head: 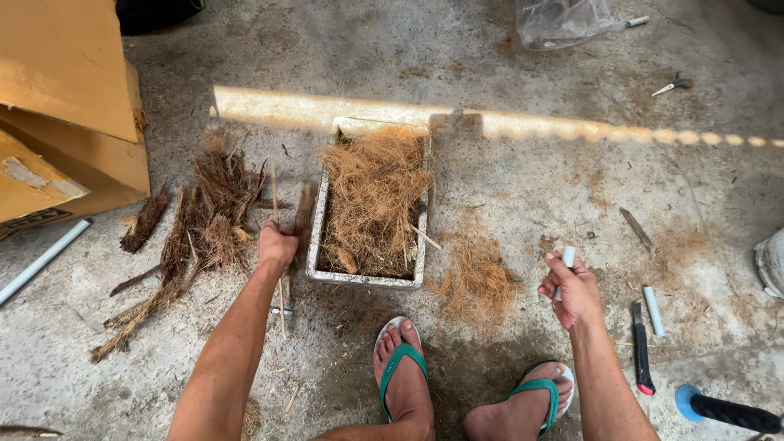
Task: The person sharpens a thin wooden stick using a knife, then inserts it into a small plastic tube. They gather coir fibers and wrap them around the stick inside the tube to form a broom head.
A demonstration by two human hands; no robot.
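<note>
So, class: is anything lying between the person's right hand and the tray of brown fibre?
Yes. A loose heap of fibre lies on the floor between the right hand, which holds a small white tube, and the tray.

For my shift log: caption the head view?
Left hand grips a thin stick beside the fibre-filled tray; right hand holds a white piece.

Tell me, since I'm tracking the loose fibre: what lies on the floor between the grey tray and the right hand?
In the head view, a loose clump of brown fibre lies on the concrete between the grey tray and the right hand, which grips a small white tube.
</note>
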